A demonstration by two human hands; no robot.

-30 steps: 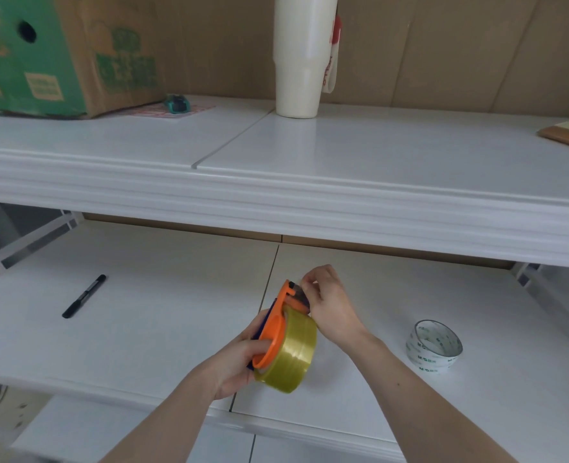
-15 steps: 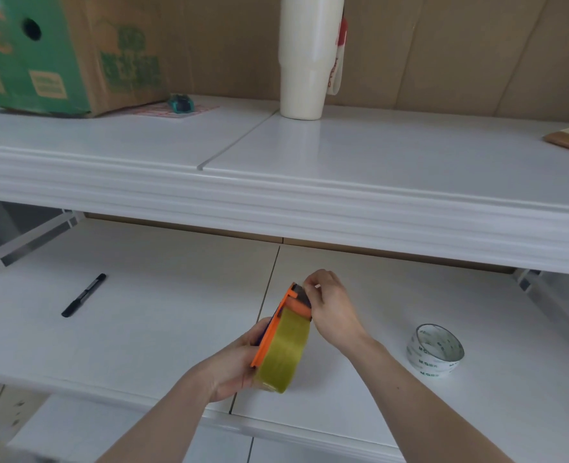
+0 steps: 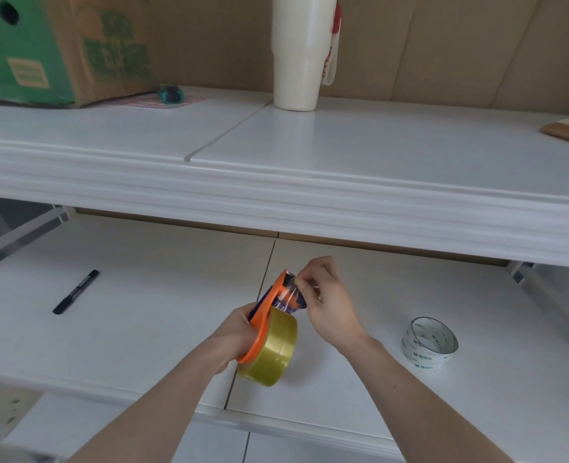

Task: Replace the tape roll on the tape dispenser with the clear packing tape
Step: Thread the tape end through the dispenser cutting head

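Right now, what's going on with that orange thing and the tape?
A person is loading an orange tape dispenser. The left hand grips it, with a yellowish clear tape roll already seated on it. The right hand pinches the loose tape end at the dispenser's front. A printed white tape roll lies apart on the lower shelf, and a black pen lies off to the left.

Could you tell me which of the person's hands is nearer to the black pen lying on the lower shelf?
Left. The left hand, gripping the tape dispenser, sits right of the black pen; the right hand is farther right.
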